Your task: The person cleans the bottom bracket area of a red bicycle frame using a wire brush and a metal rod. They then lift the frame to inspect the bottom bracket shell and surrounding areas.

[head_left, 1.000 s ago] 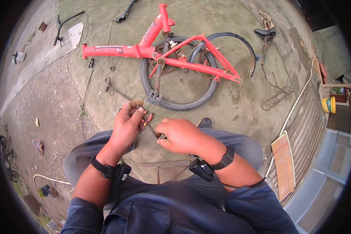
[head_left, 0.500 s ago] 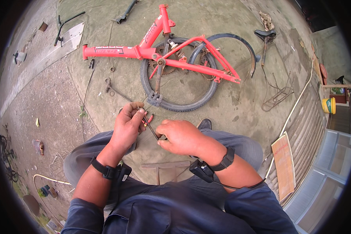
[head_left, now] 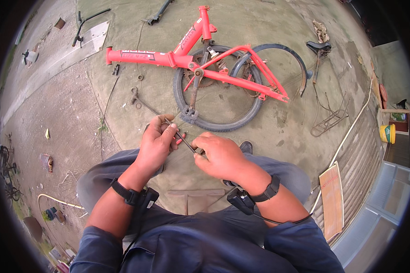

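A thin dark rod (head_left: 182, 138) slants between my two hands, in front of the bicycle. My left hand (head_left: 156, 148) pinches its upper end between thumb and fingers. At the lower end, my right hand (head_left: 219, 157) is closed on it with thumb and bent fingers. Behind the rod shows part of something red (head_left: 181, 138), mostly hidden by my left hand. Beyond my hands lies a red bicycle frame (head_left: 239, 81) on its side, with a black-tyred wheel (head_left: 223, 127) and a dark pedal (head_left: 189, 115) nearest to me.
A curved black mudguard (head_left: 301, 61), a saddle (head_left: 319, 47) and a wire rack (head_left: 330, 123) lie to the right. Handlebars (head_left: 79, 32) rest at far left. A long bolt-like part (head_left: 135, 94) lies left of the wheel. At right are a yellow bucket (head_left: 387, 133) and a board (head_left: 331, 200).
Both hands have shifted slightly up and to the right in view with the rod, which now slants less steeply. The whole scene has also slid a little to the right.
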Tool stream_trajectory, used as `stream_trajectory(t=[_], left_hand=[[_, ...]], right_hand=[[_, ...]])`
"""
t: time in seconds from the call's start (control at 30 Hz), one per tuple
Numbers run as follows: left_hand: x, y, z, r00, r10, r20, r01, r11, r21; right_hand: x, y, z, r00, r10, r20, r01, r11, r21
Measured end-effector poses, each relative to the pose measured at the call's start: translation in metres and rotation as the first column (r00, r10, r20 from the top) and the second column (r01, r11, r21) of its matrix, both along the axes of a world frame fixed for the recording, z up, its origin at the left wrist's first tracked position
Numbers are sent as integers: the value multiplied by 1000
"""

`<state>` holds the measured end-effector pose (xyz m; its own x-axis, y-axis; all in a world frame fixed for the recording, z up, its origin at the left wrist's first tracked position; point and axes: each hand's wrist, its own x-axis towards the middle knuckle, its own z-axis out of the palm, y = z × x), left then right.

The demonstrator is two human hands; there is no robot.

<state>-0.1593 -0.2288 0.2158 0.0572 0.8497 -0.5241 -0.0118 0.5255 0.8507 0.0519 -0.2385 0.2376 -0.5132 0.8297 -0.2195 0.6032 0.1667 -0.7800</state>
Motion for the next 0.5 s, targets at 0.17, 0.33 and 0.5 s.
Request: stream_trajectory(t=[0.17,0.33,0.5], left_hand=[[-3,2,-2,998,15,54,-14,1000,-11],[-3,1,-7,998,26,57,-26,1000,-1],[-4,-1,-9,996,31,84,-34,999,32]], right_hand=[[1,5,1,998,-46,-41,48,998,32],[1,7,4,1000,-27,-12,26,999,-25],[0,8,4,1000,-3,8,4,1000,-18]])
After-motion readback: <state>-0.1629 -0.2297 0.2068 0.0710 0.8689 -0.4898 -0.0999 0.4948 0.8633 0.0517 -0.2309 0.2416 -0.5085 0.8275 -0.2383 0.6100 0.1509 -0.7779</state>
